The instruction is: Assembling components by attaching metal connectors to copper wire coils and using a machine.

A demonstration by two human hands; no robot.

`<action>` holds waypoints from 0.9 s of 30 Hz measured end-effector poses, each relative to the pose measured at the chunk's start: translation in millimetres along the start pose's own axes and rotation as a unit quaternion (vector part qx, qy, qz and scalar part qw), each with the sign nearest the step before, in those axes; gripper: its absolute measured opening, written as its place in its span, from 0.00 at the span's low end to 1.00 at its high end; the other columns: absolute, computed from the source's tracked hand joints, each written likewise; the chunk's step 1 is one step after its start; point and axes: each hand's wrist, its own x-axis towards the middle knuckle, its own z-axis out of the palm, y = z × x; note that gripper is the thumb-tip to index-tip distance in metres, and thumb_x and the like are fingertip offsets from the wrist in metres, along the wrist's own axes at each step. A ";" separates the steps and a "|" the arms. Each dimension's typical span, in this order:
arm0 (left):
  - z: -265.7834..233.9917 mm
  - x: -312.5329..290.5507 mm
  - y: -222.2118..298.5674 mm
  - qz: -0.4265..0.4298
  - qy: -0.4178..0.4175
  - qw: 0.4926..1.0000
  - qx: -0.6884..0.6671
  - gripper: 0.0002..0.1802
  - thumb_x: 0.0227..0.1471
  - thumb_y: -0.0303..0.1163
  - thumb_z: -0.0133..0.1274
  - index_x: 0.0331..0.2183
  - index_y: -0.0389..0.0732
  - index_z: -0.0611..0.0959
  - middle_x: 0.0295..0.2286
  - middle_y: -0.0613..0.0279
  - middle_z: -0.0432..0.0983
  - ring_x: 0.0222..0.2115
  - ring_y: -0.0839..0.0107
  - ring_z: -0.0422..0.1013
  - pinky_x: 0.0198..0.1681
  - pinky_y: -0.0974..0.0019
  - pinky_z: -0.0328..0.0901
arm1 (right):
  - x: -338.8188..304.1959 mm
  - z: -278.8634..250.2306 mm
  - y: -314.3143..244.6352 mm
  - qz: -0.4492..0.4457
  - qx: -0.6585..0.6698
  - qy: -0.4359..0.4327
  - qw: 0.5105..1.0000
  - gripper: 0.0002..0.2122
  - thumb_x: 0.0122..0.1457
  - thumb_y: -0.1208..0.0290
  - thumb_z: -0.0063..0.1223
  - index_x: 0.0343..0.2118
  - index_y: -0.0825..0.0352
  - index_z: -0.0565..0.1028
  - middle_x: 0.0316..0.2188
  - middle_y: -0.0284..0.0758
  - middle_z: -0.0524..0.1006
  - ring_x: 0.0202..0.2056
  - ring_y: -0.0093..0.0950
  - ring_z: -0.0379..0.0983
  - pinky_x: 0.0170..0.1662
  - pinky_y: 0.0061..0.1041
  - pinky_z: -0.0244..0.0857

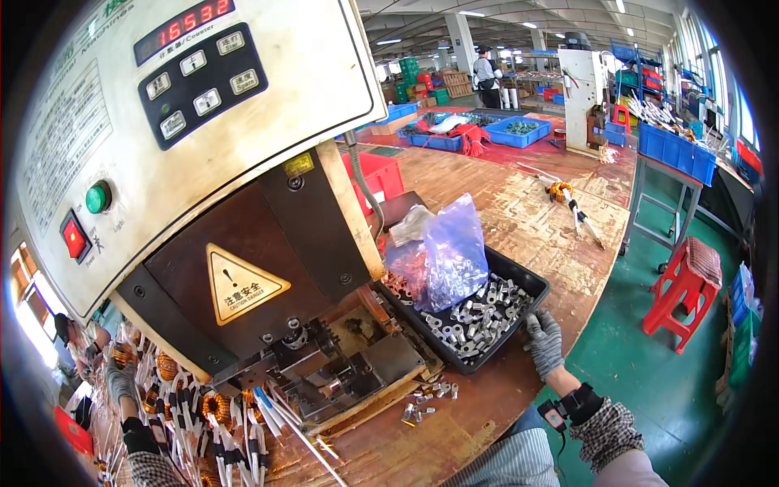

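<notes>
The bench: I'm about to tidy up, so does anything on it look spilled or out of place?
Yes: several metal lugs lie loose on the bench beside the press, outside the black tray that holds many more, as if spilled.

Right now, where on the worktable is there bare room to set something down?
Bare tabletop lies between the black tray and the lone wired coil; another patch lies between the loose terminals and the right hand. Crowded: left of the machine, where coils bunch near the left hand, and inside the tray.

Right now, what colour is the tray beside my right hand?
The tray is black, seen best in the head view.
</notes>
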 end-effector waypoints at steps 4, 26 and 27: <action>-4.4 -55.0 15.7 -0.038 0.122 0.989 -0.072 0.14 0.45 0.25 0.55 0.38 0.41 0.77 0.31 0.68 0.74 0.28 0.75 0.69 0.31 0.72 0.65 | 2.9 8.8 1.7 -0.031 -0.032 0.045 0.998 0.14 0.57 0.65 0.49 0.42 0.68 0.71 0.33 0.30 0.72 0.33 0.21 0.67 0.33 0.20 0.66; -32.4 -183.1 281.3 0.151 0.173 0.888 -0.398 0.20 0.52 0.37 0.49 0.44 0.37 0.71 0.36 0.53 0.74 0.37 0.63 0.71 0.43 0.60 0.67 | -92.3 29.9 -94.7 -0.205 0.003 -0.024 0.978 0.14 0.55 0.68 0.50 0.42 0.70 0.71 0.32 0.31 0.72 0.30 0.22 0.66 0.36 0.19 0.62; -7.5 -197.9 287.5 0.161 0.220 0.882 -0.385 0.21 0.53 0.38 0.47 0.45 0.36 0.70 0.38 0.54 0.73 0.38 0.62 0.71 0.45 0.60 0.65 | -101.7 29.7 -99.4 -0.309 -0.012 -0.122 0.943 0.15 0.51 0.68 0.53 0.41 0.69 0.71 0.33 0.32 0.73 0.31 0.24 0.68 0.36 0.20 0.63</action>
